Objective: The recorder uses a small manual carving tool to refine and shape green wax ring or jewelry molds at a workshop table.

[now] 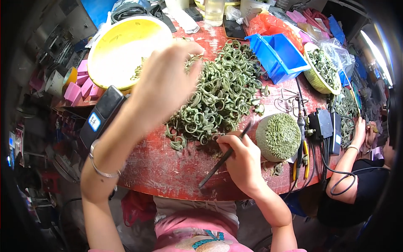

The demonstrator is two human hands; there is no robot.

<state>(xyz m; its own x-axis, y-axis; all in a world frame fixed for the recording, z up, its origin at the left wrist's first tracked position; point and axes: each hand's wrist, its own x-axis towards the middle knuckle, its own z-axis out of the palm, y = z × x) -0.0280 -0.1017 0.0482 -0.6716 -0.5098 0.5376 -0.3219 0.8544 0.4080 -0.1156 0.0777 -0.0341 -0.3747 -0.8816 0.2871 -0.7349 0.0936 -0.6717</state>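
A heap of small grey-green rings (222,90) covers the middle of the red table. My left hand (168,80) is over the heap's left side, near the yellow basin. It is blurred by motion, so what its fingers hold does not show. Nearer the front, my right hand (241,161) grips a thin dark stick-like tool (216,169), which slants down to the left. Its thumb and forefinger are at the heap's near edge, where I cannot make out whether they also touch a ring. Beside this hand stands a round block with a rough green top (282,136).
The large yellow basin (97,56) is at the far left, a blue bin (273,59) and a ring-filled basket (312,69) at the far right. A corded pen-like tool (301,122), yellow-handled pliers (306,159) and black boxes (321,124) lie right. Another person's arm (346,164) reaches in.
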